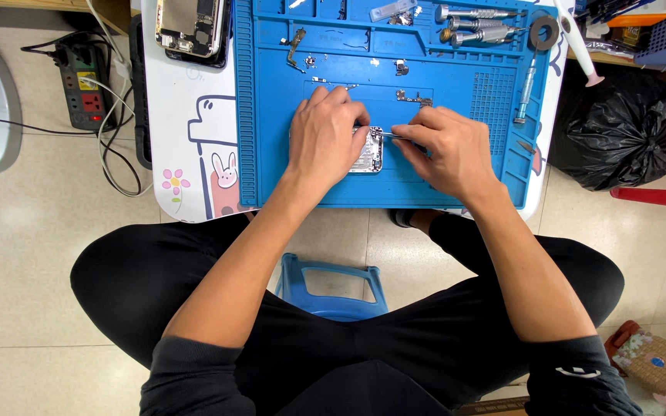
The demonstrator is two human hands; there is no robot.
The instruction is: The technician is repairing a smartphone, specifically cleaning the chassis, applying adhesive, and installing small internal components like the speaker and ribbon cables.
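Note:
An opened silver phone body (369, 152) lies on a blue repair mat (271, 154). My left hand (324, 135) rests over its left side and holds it down with the fingers curled on it. To the right, my right hand (445, 146) grips thin metal tweezers (389, 135) whose tips reach the top of the phone body. Most of the phone is hidden under my left hand.
Small metal parts (414, 97) and screws lie on the mat above the hands. Several screwdrivers (479, 23) sit at the mat's top right. Another opened phone (190, 27) lies top left. A power strip (86, 77) is on the floor left, a black bag (618, 131) right, a blue stool (329, 285) below.

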